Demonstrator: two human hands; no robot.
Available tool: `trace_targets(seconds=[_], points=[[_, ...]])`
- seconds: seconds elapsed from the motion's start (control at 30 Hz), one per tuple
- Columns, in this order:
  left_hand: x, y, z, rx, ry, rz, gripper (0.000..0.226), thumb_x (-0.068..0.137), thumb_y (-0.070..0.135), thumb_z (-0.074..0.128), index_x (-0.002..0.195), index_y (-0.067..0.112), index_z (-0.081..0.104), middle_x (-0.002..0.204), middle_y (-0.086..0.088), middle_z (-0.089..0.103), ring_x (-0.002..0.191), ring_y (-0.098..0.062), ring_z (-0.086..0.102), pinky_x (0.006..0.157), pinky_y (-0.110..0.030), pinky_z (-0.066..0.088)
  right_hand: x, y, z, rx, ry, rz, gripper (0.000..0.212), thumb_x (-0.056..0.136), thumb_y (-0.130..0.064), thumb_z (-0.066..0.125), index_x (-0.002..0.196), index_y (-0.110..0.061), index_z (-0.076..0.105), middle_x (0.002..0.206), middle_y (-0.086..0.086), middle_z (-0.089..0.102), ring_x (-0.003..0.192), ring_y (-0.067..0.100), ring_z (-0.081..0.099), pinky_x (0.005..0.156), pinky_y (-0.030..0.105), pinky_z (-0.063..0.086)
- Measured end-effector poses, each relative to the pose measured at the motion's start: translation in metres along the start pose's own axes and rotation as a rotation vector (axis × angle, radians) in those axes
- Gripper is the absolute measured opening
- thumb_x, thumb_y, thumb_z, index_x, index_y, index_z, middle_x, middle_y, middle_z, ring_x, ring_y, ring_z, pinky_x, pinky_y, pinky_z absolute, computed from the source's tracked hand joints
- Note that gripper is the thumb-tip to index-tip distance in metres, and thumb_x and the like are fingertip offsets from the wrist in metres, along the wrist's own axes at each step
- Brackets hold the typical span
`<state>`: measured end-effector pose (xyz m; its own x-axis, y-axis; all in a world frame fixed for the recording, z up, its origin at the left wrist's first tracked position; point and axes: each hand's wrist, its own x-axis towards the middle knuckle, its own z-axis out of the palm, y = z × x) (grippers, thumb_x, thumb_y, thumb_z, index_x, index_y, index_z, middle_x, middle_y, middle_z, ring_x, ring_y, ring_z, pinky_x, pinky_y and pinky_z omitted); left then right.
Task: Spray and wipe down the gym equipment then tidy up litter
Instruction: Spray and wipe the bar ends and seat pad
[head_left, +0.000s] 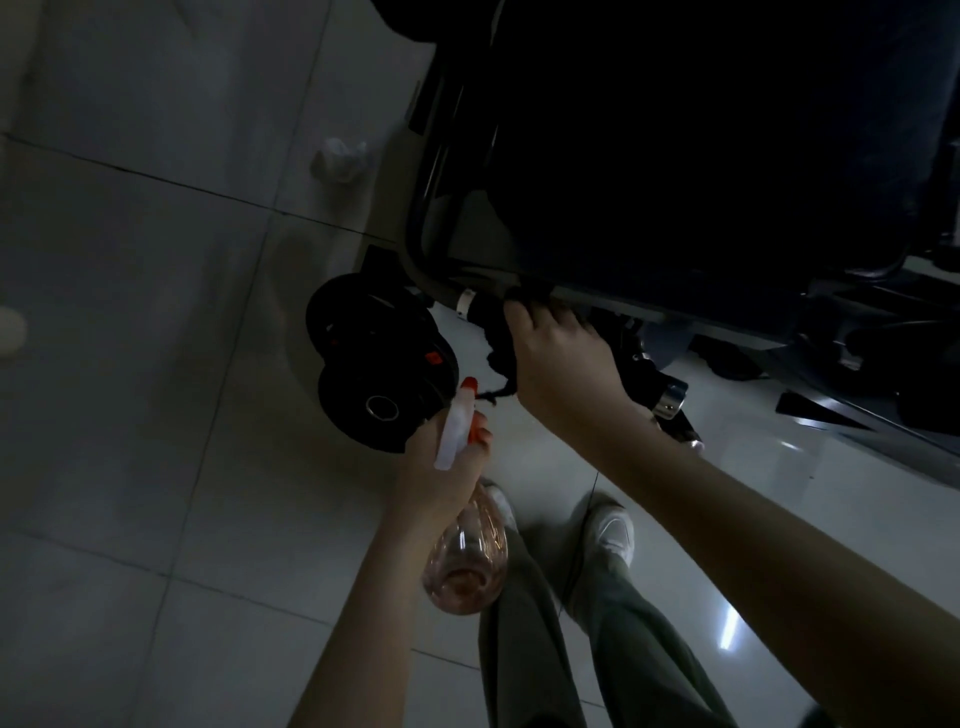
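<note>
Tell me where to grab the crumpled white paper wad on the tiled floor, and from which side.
Pinch the crumpled white paper wad by its raised folds, from above: it lies loose on flat tile, and the black bench frame crowds its right side in the picture.

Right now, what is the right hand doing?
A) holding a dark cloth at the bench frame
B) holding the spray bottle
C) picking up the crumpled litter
A: the right hand grips a dark cloth against the bench frame; the left hand holds the spray bottle.
</note>
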<state>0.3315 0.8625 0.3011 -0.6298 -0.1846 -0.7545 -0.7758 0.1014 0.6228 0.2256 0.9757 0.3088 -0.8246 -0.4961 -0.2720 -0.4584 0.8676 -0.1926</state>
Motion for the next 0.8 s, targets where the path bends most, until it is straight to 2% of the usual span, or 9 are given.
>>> trace_targets(seconds=[0.07,0.13,0.2,0.3,0.37,0.47,0.6,0.73,0.8], points=[[0.000,0.003,0.003,0.013,0.022,-0.006,0.019,0.087,0.030,0.058,0.105,0.036,0.056,0.096,-0.009,0.064,0.088,-0.023,0.064,0.089,-0.046,0.052,0.003,0.001,-0.002,0.000,-0.064,0.043,0.054,0.093,-0.034,0.052,0.137,-0.008,0.036,0.124,0.016,0.055,0.114,0.035,0.054,0.086,0.041,0.048],[-0.002,0.005,0.010,0.037,0.024,-0.020,0.026,0.089,0.024,0.058,0.111,0.035,0.053,0.095,-0.003,0.062,0.086,-0.018,0.062,0.082,-0.037,0.050,0.016,0.004,-0.001,0.029,-0.098,0.074,0.063,0.093,-0.052,0.046,0.140,-0.013,0.030,0.124,0.015,0.054,0.110,0.034,0.055,0.080,0.041,0.049],[-0.006,0.010,0.014,0.079,0.015,-0.035,0.028,0.092,0.017,0.054,0.117,0.029,0.051,0.087,-0.002,0.057,0.082,-0.015,0.059,0.073,-0.027,0.044,0.022,0.006,-0.001,0.041,-0.114,0.034,0.059,0.094,-0.050,0.046,0.140,-0.014,0.032,0.121,0.013,0.057,0.103,0.031,0.059,0.075,0.038,0.052],[-0.012,0.013,0.016,0.081,-0.041,0.020,0.014,0.095,0.021,0.050,0.102,0.034,0.052,0.089,-0.011,0.059,0.085,-0.023,0.063,0.081,-0.038,0.050,0.015,0.014,-0.006,0.063,-0.127,-0.005,0.047,0.097,-0.029,0.049,0.139,-0.013,0.034,0.117,0.012,0.059,0.099,0.031,0.061,0.073,0.037,0.052],[-0.014,0.010,0.017,0.044,-0.062,0.017,0.010,0.096,0.033,0.048,0.095,0.028,0.057,0.088,-0.005,0.060,0.085,-0.018,0.062,0.084,-0.039,0.049,0.005,0.017,-0.011,0.036,-0.106,0.009,0.038,0.098,-0.020,0.046,0.134,-0.011,0.038,0.113,0.012,0.059,0.097,0.029,0.060,0.068,0.032,0.046],[-0.016,0.005,0.023,0.004,-0.084,0.004,0.018,0.093,0.042,0.051,0.093,0.026,0.060,0.092,-0.004,0.064,0.090,-0.018,0.064,0.085,-0.037,0.052,-0.011,0.017,-0.015,-0.052,-0.130,0.059,0.036,0.098,-0.025,0.047,0.129,-0.008,0.041,0.118,0.013,0.056,0.105,0.030,0.055,0.074,0.034,0.043],[-0.018,0.002,0.028,0.011,-0.043,-0.011,0.010,0.093,0.036,0.055,0.083,0.035,0.055,0.085,-0.004,0.059,0.089,-0.027,0.063,0.084,-0.040,0.050,0.000,0.023,-0.013,-0.012,-0.198,0.085,0.060,0.092,-0.047,0.053,0.136,-0.011,0.035,0.125,0.014,0.055,0.110,0.032,0.056,0.084,0.038,0.048],[-0.027,0.001,0.031,0.135,-0.052,0.016,0.034,0.093,0.021,0.053,0.116,0.043,0.040,0.086,0.014,0.046,0.081,-0.003,0.050,0.071,-0.024,0.041,0.000,0.034,-0.011,0.080,-0.176,-0.009,0.057,0.093,-0.044,0.053,0.137,-0.012,0.038,0.119,0.012,0.060,0.101,0.028,0.062,0.076,0.032,0.050],[-0.030,0.002,0.031,0.161,-0.078,0.054,0.037,0.095,0.022,0.051,0.124,0.043,0.041,0.083,0.010,0.047,0.081,-0.007,0.052,0.072,-0.026,0.043,-0.011,0.042,-0.014,0.067,-0.148,-0.004,0.049,0.094,-0.037,0.054,0.132,-0.010,0.041,0.113,0.012,0.061,0.096,0.029,0.063,0.067,0.031,0.046]])
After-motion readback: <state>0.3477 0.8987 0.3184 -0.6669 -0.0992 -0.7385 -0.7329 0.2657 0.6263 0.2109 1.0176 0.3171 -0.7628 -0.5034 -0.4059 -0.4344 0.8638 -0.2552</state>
